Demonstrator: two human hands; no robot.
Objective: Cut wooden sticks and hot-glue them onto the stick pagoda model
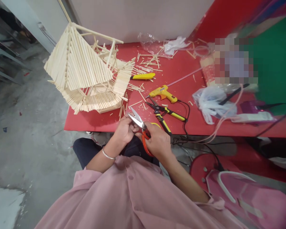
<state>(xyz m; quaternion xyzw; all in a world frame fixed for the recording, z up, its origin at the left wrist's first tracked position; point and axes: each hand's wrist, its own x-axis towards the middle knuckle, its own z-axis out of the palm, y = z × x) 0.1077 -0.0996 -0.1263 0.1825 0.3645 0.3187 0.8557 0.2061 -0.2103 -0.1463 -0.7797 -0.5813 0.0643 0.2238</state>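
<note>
My right hand (158,141) grips orange-handled snips (140,124) whose silver blades stand apart, pointing up and left over the red table's (200,125) front edge. My left hand (124,129) is curled right beside the blades, fingers pinched on something too small to make out. Both hands hover above my lap, just in front of the table. A large model made of pale wooden sticks (85,74) rests tilted on the table's left end, overhanging its edge.
A yellow glue gun (162,93), yellow-handled pliers (165,113) and a yellow-handled tool (143,76) lie among loose sticks (150,60). Plastic bags (211,101), cables (188,127) and a pink bag (240,197) are to the right. Concrete floor lies left.
</note>
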